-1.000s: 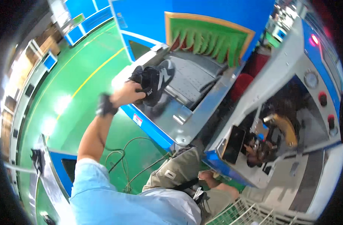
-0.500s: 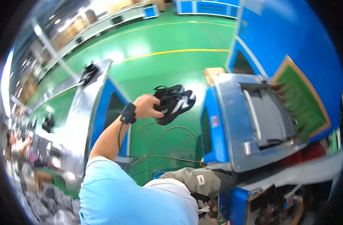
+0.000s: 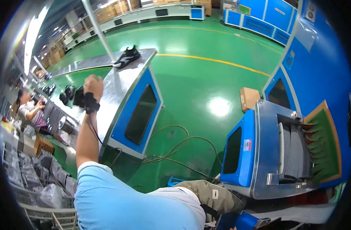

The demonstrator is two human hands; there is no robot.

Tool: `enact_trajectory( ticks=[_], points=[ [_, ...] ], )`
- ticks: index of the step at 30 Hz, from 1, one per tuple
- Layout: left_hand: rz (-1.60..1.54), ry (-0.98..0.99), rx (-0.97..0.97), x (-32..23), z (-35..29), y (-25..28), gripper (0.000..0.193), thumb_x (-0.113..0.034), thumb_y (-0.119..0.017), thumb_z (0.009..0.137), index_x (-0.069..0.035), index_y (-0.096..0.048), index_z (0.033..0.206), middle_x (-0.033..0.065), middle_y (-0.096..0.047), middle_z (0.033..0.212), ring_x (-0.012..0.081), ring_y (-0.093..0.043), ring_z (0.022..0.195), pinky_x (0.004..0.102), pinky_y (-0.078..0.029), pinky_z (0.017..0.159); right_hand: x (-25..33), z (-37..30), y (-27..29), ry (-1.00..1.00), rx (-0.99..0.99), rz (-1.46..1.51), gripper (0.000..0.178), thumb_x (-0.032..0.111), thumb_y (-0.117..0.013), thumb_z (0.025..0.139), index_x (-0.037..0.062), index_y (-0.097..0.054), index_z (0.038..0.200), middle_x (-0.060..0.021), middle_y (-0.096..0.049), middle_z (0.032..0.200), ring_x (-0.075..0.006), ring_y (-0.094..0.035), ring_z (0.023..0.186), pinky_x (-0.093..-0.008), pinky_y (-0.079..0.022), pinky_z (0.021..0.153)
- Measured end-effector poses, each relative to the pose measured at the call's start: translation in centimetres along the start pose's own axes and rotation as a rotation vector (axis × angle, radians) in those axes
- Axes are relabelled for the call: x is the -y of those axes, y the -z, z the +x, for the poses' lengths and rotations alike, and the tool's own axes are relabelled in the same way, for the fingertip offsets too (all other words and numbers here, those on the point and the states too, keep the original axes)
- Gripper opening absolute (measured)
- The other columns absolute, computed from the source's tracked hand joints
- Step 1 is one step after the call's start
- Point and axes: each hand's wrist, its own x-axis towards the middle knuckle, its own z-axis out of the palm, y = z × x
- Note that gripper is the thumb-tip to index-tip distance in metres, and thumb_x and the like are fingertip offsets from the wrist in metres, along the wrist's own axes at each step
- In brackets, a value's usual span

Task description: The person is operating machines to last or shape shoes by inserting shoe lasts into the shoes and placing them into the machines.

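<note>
My left hand, with a black device strapped at its wrist, reaches over the metal-topped bench at the left. Its fingers are closed on a black sneaker, mostly hidden behind the hand; whether the second shoe of the pair is also in the grip cannot be seen. Farther along the bench top, a black and white sneaker stands near the far end. Of my right hand only a fingertip shows at the bottom edge, beside a blue part.
A blue machine with an open green-lined lid stands at the right, a cardboard box behind it. Hoses cross the green floor. More dark shoes lie beyond my left hand. At the far left sits another person.
My left hand has swung left from over the floor to the bench, carrying the black sneakers it held. The view has turned left.
</note>
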Motion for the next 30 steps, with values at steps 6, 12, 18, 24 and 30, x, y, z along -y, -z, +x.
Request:
enact_trajectory(
  ticks=[6, 12, 18, 24, 30],
  points=[
    [-0.488, -0.640, 0.629, -23.9, -12.5, -5.8, 0.024, -0.021, -0.063, 0.091, -0.001, -0.067, 0.104, 0.0217, -0.065, 0.113, 0.0396, -0.059, 0.110, 0.0461, -0.048, 0.096, -3.8, -4.6, -0.9, -0.253, 0.065, -0.089, 0.036, 0.028, -0.059, 0.099, -0.0001, -0.068, 0.120, -0.0233, -0.066, 0.121, -0.0372, -0.062, 0.114, -0.0441, -0.047, 0.099],
    [-0.884, -1.133, 0.735, -44.8, -26.0, -2.0, 0.031, -0.020, -0.069, 0.089, -0.004, -0.065, 0.116, 0.0189, -0.059, 0.130, 0.0380, -0.055, 0.122, 0.0456, -0.047, 0.102, -9.2, -11.9, -5.5, -1.088, 0.359, -0.386, 0.047, 0.025, -0.050, 0.103, -0.0003, -0.049, 0.143, -0.0247, -0.050, 0.143, -0.0394, -0.049, 0.130, -0.0474, -0.041, 0.112],
    [-1.387, -1.337, 0.851, -58.4, -39.7, 10.0, 0.047, -0.022, -0.072, 0.087, -0.005, -0.060, 0.129, 0.0211, -0.053, 0.141, 0.0411, -0.049, 0.131, 0.0461, -0.040, 0.110, -7.3, -19.2, -11.4, -1.257, -0.171, 0.040, 0.047, 0.024, -0.042, 0.106, -0.0013, -0.048, 0.144, -0.0243, -0.042, 0.151, -0.0417, -0.045, 0.135, -0.0483, -0.041, 0.111],
    [-1.425, -1.544, 0.702, -59.6, -46.8, 13.7, 0.044, -0.030, -0.065, 0.089, -0.007, -0.063, 0.126, 0.0143, -0.057, 0.142, 0.0346, -0.049, 0.135, 0.0539, -0.032, 0.114, -5.5, -20.6, -14.0, -1.219, -0.488, 0.049, 0.042, 0.015, -0.047, 0.101, -0.0013, -0.053, 0.140, -0.0263, -0.048, 0.147, -0.0410, -0.046, 0.135, -0.0417, -0.037, 0.113],
    [-1.336, -1.632, 0.623, -59.6, -46.5, 11.9, 0.040, -0.026, -0.055, 0.096, -0.005, -0.063, 0.129, 0.0141, -0.056, 0.144, 0.0349, -0.047, 0.137, 0.0492, -0.031, 0.115, -6.8, -15.8, -11.2, -1.091, -0.544, -0.011, 0.034, 0.015, -0.052, 0.097, 0.0013, -0.061, 0.127, -0.0260, -0.059, 0.131, -0.0463, -0.057, 0.117, -0.0459, -0.050, 0.096]
  ],
)
